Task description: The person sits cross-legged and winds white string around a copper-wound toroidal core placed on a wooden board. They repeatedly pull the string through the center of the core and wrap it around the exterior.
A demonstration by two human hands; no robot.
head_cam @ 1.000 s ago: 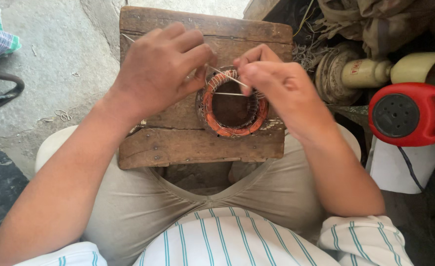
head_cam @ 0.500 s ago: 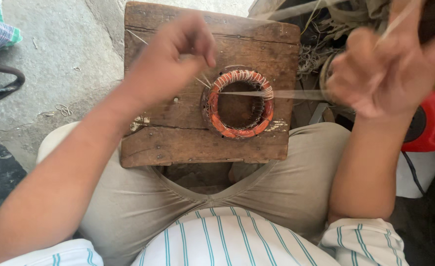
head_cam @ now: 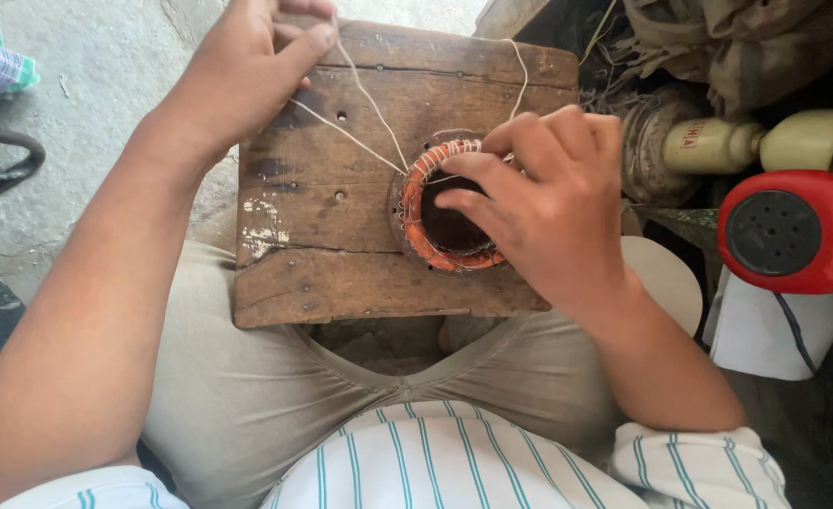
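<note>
The copper coil (head_cam: 449, 207), a ring of orange-red wire, sits in a round hole near the middle of a worn wooden board (head_cam: 341, 254) that rests across the person's lap. Pale string (head_cam: 365, 141) is being laced around the ring: close white wraps show along the arc from about nine o'clock up to twelve o'clock, while the lower arc, from roughly four to seven o'clock, shows bare copper, so the binding looks to be partly done with a good stretch of the ring left, though the right side is hidden. The right hand (head_cam: 539, 203) lies over the ring from three o'clock, fingers curled, the fingertips pinching or pressing the string at the top edge of the coil; the exact grip is hidden beneath the fingers. Two strands run taut from there toward eleven o'clock, where the left hand (head_cam: 247, 75) pinches the string between thumb and bent forefinger at the far edge of the board, and a slack strand loops over the board's far edge at one o'clock. Beyond the board, at three o'clock, stands a red plastic object (head_cam: 793, 231) on a white container (head_cam: 775, 330); at two o'clock lie cream-coloured cylinders (head_cam: 765, 141) and brownish cloth (head_cam: 718, 47). At nine to eleven o'clock is bare concrete floor (head_cam: 96, 85).
</note>
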